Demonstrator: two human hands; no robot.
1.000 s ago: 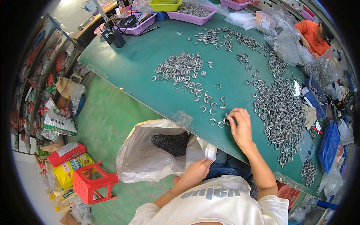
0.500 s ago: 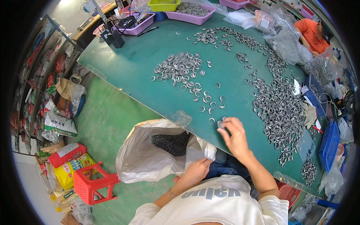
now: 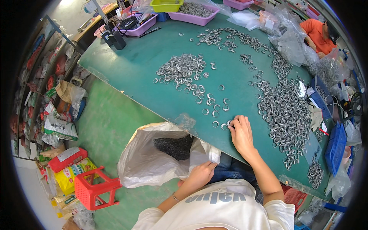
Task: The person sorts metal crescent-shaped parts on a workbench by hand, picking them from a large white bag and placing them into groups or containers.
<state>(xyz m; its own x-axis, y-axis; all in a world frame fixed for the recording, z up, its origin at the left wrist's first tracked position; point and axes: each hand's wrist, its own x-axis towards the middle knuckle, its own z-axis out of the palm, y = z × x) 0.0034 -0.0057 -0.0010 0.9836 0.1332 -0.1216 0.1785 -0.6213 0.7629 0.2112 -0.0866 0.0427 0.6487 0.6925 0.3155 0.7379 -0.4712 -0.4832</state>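
My left hand (image 3: 201,174) is closed on the rim of a large white woven sack (image 3: 142,168), which gapes beside the table edge. Dark small pieces (image 3: 174,147) lie inside it. Over the table's near edge, my right hand (image 3: 242,136) has its fingertips drawn together on a grey metal ring (image 3: 229,123), partly hidden by the fingers. Just left of those fingertips lies a loose ring (image 3: 224,126). A trail of single rings leads up to a heap of rings (image 3: 184,67). To the right of my right hand spreads a much larger heap of rings (image 3: 283,119).
The green table (image 3: 138,61) has a slanting near edge. Purple trays (image 3: 191,16) stand at its far side. A blue basket (image 3: 335,147) is at the right, and a person in orange (image 3: 320,36) sits far right. A red stool (image 3: 96,188) stands on the floor at left.
My right hand has shifted slightly right and up, its fingers more curled. A ring that was at its fingertips now lies uncovered on the table. My left hand keeps its place on the sack.
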